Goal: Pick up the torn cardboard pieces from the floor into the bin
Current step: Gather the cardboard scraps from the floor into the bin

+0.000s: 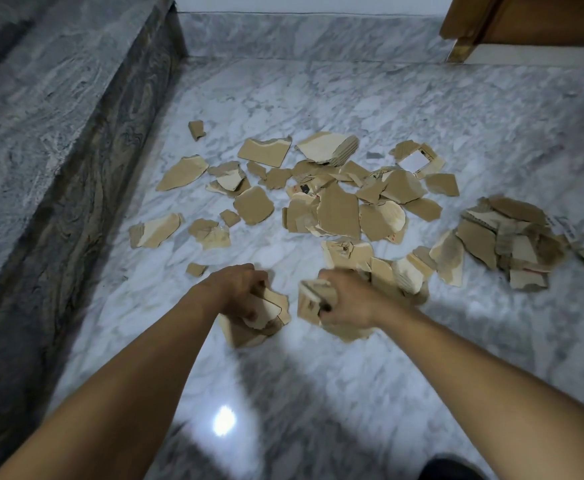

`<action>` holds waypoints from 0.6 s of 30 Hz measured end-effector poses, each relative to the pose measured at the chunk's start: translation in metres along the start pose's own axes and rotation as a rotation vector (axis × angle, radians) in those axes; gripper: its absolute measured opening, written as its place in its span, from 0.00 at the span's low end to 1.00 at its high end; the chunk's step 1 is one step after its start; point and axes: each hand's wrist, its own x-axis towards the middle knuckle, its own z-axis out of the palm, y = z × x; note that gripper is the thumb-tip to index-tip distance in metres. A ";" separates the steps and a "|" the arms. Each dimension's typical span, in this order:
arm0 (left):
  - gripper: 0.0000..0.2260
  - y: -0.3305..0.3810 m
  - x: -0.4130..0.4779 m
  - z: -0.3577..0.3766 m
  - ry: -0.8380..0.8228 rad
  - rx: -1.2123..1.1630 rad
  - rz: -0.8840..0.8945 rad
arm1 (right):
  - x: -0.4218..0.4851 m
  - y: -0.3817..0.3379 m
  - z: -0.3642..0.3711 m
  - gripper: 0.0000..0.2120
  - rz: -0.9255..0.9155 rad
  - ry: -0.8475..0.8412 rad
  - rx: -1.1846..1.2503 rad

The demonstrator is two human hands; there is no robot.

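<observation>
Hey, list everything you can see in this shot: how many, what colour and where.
Loose cardboard pieces: dozens, tan, scattered mid-floor.
Cardboard heap: one, tan, on the floor at right.
Floor: one, white-grey marble.
Stone ledge: one, dark grey, along the left.
Wooden panel: one, brown, top right.
Dark shape: one, black, bottom edge; cannot tell what it is.
Bin: none in view.
Left hand: one, grips left bundle of tan pieces.
Right hand: one, grips right bundle.
</observation>
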 end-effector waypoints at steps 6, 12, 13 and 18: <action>0.21 0.010 -0.001 -0.003 -0.013 0.080 -0.029 | 0.026 0.006 -0.058 0.17 0.158 0.141 0.241; 0.23 0.008 0.000 -0.002 -0.024 0.029 -0.009 | 0.041 0.019 -0.033 0.22 0.244 0.265 0.146; 0.20 0.006 0.000 -0.001 -0.027 0.023 -0.013 | 0.041 0.018 -0.027 0.22 0.237 0.293 0.149; 0.14 -0.008 -0.006 0.002 -0.017 -0.031 -0.028 | 0.041 0.018 -0.013 0.20 0.221 0.379 0.084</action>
